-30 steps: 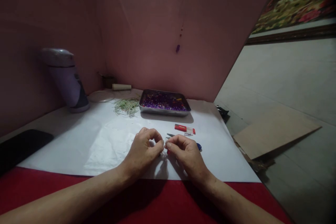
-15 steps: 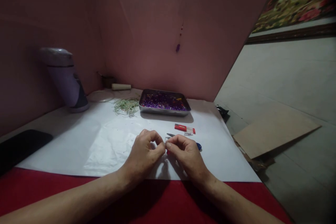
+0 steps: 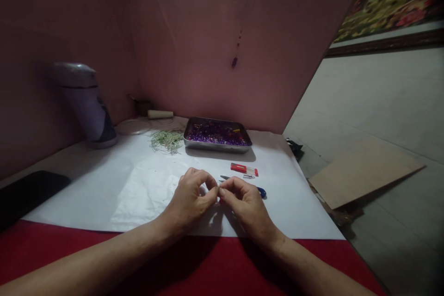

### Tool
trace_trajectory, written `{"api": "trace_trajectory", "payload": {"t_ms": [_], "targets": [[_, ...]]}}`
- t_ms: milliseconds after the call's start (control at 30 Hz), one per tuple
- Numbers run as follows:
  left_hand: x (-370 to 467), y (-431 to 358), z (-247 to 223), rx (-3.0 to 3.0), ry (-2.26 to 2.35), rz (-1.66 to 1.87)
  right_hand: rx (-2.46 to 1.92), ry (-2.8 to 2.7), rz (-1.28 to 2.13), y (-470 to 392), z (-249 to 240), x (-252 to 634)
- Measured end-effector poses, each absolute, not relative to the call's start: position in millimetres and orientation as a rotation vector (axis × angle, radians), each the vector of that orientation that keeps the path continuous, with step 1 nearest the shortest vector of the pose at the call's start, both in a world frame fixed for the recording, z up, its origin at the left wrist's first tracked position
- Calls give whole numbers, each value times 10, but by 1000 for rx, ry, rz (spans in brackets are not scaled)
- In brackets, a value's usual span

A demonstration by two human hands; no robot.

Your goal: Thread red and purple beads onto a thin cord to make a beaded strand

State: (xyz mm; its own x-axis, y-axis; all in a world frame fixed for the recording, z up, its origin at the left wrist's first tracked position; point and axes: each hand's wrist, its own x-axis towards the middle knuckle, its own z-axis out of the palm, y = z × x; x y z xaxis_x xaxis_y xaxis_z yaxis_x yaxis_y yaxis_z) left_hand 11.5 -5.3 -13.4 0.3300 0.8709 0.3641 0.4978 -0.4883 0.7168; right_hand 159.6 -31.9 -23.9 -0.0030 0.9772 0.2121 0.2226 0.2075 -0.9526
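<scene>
My left hand [image 3: 190, 196] and my right hand [image 3: 247, 203] meet fingertip to fingertip above the white sheet [image 3: 152, 212]. Each pinches thumb against forefinger, and what lies between the tips is too small to name. A small red thing [image 3: 221, 200] shows just below the fingertips. Partly behind my right hand are scissors with a blue handle [image 3: 262, 192], their blade pointing left. Beyond them lies a red packet [image 3: 239, 168] with a clear part at its right.
A metal tray [image 3: 218, 149] of purple beads stands at the back, beside a tangle of pale green strands [image 3: 167, 141]. At the left are a purple tumbler [image 3: 86, 111] and a black flat object [image 3: 33, 194]. A beaded string [image 3: 235, 62] hangs at the pink wall.
Both hands keep their pinch and have shifted up very slightly. The red thing below the fingertips shows a little less.
</scene>
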Motion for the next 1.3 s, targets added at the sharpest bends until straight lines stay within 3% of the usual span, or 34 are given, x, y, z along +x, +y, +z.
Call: {"api": "trace_trajectory", "payload": {"t_ms": [633,1300], "targets": [[112,-20,-75,1908,1182,1009,-1271,-1399,993,-338,-183,1579],[137,15,-90,1281,942,868,-1235,-1243,973,-290,-201,1595]]}}
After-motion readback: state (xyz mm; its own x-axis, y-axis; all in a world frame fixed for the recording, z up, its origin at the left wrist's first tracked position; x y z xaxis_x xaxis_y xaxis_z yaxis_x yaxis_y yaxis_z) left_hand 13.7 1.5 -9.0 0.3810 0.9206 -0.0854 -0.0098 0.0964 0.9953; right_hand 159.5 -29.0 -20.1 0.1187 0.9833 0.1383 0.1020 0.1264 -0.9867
